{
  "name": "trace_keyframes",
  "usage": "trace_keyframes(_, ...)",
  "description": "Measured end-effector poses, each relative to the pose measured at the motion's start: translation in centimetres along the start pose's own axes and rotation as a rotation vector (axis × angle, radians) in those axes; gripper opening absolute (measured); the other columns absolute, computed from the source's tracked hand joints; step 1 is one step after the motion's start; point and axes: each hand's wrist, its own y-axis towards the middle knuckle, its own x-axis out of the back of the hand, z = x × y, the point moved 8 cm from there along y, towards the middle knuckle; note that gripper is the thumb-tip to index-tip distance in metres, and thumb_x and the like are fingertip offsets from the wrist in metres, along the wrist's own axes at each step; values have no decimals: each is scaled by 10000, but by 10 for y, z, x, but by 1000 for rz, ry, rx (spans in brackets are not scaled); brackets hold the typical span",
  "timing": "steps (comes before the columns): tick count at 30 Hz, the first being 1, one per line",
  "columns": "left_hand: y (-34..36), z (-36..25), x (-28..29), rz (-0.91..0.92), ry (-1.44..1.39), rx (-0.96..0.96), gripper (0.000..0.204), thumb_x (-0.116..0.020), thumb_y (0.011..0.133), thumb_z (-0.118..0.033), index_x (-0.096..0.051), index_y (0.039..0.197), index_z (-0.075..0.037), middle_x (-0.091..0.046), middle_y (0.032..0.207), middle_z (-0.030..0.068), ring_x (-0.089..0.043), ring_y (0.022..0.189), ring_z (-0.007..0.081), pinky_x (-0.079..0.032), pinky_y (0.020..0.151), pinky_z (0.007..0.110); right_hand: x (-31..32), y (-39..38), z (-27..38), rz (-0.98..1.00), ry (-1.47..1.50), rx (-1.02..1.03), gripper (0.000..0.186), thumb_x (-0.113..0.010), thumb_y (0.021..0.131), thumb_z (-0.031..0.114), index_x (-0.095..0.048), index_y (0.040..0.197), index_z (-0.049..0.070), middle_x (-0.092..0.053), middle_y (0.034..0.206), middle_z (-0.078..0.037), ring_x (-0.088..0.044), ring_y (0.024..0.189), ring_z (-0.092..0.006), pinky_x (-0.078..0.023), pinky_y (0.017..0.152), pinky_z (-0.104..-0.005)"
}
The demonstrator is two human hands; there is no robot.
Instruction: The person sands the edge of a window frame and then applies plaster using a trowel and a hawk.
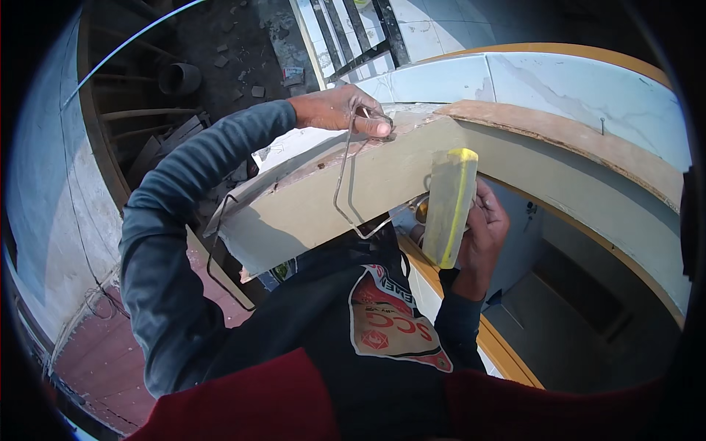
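My left hand (337, 108) reaches over the top of a beige-grey plastered ledge (331, 180). Its fingers close on the upper end of a thin bent metal rod (340, 176), which hangs down across the ledge's face and hooks below its lower edge. To the right, my right hand (487, 226) grips a flat grey rectangular float (447, 209) with yellow edges, held upright close to the ledge's inner corner. The float hides some of my right fingers. A second bent rod (212, 253) hangs at the ledge's left end.
Wooden board (559, 136) with an upright nail (602, 126) tops the right-hand ledge. Beyond it runs a white tiled surface (529, 77). A printed brown paper bag (390, 316) lies against my front. Lower down at left are a bucket (180, 79), rubble and a reddish floor (95, 353).
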Motion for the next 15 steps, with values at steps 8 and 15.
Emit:
trace_keyframes(8,1,-14,6,-146,265,23,527,-757,849,-531,-762,950,-14,-706,816,70,-643,777,176,-514,761,338,-1,4,3,-18,-6,1,443,-623,908,63,-547,1294,-138,-689,1131,-201,-674,1007,-185,-503,922,-300)
trace_keyframes(15,-3,-25,6,-146,208,-115,474,-706,917,-450,-751,1009,13,-700,814,98,-619,746,188,-505,731,361,-1,4,0,-9,13,10,443,-623,906,60,-545,1293,-142,-687,1131,-201,-672,999,-185,-503,921,-299)
